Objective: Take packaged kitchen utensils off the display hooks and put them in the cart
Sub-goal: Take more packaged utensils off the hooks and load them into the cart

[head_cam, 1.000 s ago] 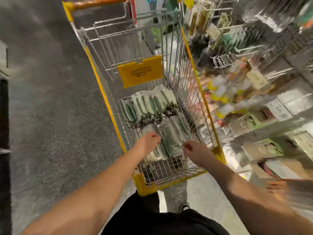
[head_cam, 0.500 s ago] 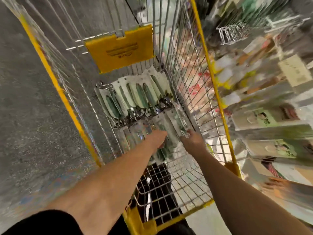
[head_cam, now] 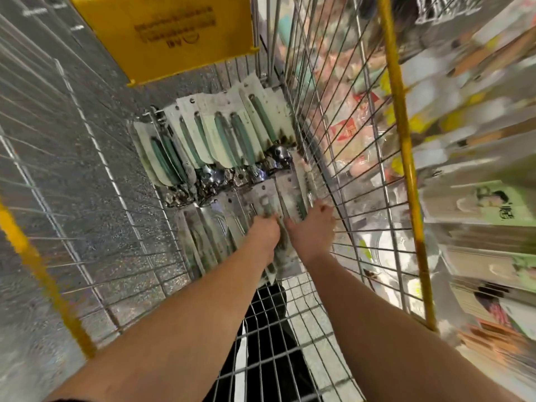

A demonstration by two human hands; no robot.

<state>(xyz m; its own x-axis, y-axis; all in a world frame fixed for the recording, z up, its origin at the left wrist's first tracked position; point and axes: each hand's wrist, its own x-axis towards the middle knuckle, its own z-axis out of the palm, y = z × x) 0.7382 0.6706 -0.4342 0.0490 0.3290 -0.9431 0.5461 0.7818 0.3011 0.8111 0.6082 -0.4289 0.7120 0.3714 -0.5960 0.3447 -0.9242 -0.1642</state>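
Grey speckled shop floor [head_cam: 66, 158] shows through the wire mesh on the cart's left side; blurred shelves of packaged goods [head_cam: 475, 198] run along its right side.

Cart [head_cam: 397, 140]: wire basket with yellow top rails, seen from above and close in. Yellow plastic panel [head_cam: 171, 33], printed with dark text, hangs at the far end wall.

Far row of packaged utensils [head_cam: 220, 140]: white backing cards with green handles, overlapping like a fan, lying on the basket floor against the far end, reaching from the left of centre to the right wall. Shiny metal heads [head_cam: 232, 178] point toward the near end.

Near row of packaged utensils [head_cam: 220, 224]: clear-fronted packs laid side by side on the basket floor, their top ends meeting the metal heads of the far row, spread from the centre toward the right wall.

Left hand [head_cam: 265, 233]: reaches down onto the near row, knuckles up, fingers curled into the packs; motion blur makes it impossible to tell whether they grip one.

Right hand [head_cam: 311, 227]: just beside the left hand, near the right wall, fingers bent down onto the rightmost packs; grasp likewise cannot be told.

Dark clothing [head_cam: 266, 338] shows through the near end mesh, between the forearms.
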